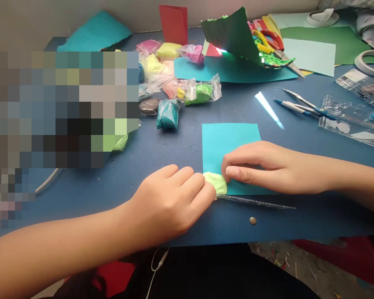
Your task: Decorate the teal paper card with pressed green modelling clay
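Observation:
A lump of light green modelling clay (pixel 216 183) lies between my hands, over the lower left edge of a square of turquoise paper (pixel 232 145). My left hand (pixel 174 197) is closed, knuckles up, at the clay's left side. From under its fingers a thin clear plastic ruler (pixel 258 202), seen nearly edge-on, sticks out to the right along the paper's lower edge. My right hand (pixel 264 168) rests over the paper, with thumb and curled fingers drawn together at the clay's right edge. Both hands' fingertips are partly hidden.
Bagged clay, including a teal packet (pixel 167 114), lies at back left beside a blurred-out area. A dark green box (pixel 233 37) holds scissors (pixel 286 62). Compasses (pixel 302 109) and clear plastic cases (pixel 352 120) are at right. A small round bead (pixel 252 221) sits near the front edge.

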Demonstrator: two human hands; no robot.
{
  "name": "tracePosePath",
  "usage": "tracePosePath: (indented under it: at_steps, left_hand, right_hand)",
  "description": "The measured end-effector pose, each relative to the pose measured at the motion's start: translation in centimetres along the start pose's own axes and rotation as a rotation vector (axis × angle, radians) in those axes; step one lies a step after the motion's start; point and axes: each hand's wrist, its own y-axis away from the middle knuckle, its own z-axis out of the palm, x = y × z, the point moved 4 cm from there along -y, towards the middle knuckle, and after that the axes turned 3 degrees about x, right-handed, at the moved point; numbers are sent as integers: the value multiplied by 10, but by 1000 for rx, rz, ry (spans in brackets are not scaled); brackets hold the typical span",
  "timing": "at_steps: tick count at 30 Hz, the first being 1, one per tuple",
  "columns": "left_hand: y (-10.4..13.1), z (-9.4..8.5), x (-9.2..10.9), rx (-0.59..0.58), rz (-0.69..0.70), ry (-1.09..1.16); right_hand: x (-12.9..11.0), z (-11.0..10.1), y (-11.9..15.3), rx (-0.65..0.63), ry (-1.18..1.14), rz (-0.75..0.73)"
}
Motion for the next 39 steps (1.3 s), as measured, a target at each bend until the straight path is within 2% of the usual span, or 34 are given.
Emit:
tracePosePath:
  at_steps: [5,10,17,24,26,30,32,34,39]
  left_hand:
    - [2,-3,3,45,32,75]
    - [4,-2,5,63,51,18]
    - [5,-1,2,84,13,8]
    - [6,1,2,71,8,3]
    - [5,1,3,68,6,-2]
    - [6,1,4,62,14,-9]
    - [6,1,5,66,21,-6]
    - [7,0,6,88,22,0]
    - [7,-3,6,151,38,59]
  right_hand:
    - [3,4,3,68,28,-30]
    - [6,4,4,104,-16,-43]
    - [10,1,3,72,-83,-30]
    - [11,1,4,72,-31,-46]
    - [10,3,5,105,7,-81]
    - [9,9,10,288,99,-239]
    - [8,10,13,330,116,-299]
    - [9,11,14,296,102,-298]
    - [8,11,16,135,80,-165]
